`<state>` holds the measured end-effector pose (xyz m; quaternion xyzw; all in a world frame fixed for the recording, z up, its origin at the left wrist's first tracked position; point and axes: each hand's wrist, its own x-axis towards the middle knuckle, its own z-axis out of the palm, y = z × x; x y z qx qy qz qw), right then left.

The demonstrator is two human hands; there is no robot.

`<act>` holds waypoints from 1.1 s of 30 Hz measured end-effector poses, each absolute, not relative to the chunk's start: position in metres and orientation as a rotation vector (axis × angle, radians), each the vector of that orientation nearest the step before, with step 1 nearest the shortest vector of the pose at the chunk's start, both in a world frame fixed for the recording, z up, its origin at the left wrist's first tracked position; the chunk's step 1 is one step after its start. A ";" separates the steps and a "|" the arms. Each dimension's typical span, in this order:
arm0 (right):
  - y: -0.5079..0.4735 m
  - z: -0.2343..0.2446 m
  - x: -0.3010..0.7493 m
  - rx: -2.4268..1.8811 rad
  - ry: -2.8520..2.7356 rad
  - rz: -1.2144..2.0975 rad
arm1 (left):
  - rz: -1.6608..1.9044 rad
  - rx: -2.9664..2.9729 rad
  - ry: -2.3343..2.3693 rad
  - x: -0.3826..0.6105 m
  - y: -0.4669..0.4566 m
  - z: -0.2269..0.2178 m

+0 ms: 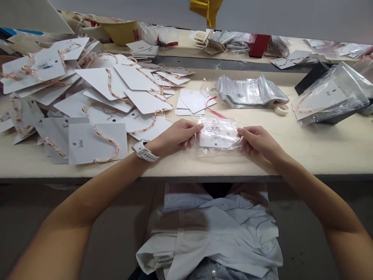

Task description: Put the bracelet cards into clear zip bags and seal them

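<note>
Between my two hands, low over the table, is a clear plastic bag [219, 134] with a white card inside it. My left hand [184, 134], with a white watch on the wrist, pinches the bag's left edge. At the opposite edge, my right hand [253, 138] grips the plastic between thumb and fingers. Just behind the bag lies a small stack of white cards [190, 102] with a red ribbon [215, 112] beside it. A pile of flat clear bags [252, 91] rests farther back, to the right.
A large heap of white cards with beaded bracelets [97, 142] covers the left side. At the right, bagged cards [326, 97] lean on a black holder [313, 76]. A tape roll [281, 109] sits near the bag pile. A yellow bowl [121, 33] stands at the back.
</note>
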<state>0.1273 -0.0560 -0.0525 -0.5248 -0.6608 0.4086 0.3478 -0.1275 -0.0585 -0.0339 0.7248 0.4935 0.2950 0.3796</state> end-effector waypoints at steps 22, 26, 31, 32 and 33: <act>-0.069 -0.057 0.136 -1.351 -1.598 0.936 | 1.259 3.124 0.947 -0.124 -0.057 -0.062; -0.084 -0.069 0.144 -1.219 -1.811 0.716 | 0.585 3.186 0.957 -0.119 -0.059 -0.064; -0.089 -0.084 0.148 -1.145 -1.899 0.505 | 0.198 3.047 1.013 -0.118 -0.056 -0.062; -0.089 -0.085 0.149 -1.141 -1.900 0.501 | 0.164 3.034 1.029 -0.117 -0.056 -0.061; -0.088 -0.086 0.149 -1.141 -1.898 0.500 | 0.135 3.024 1.045 -0.117 -0.056 -0.060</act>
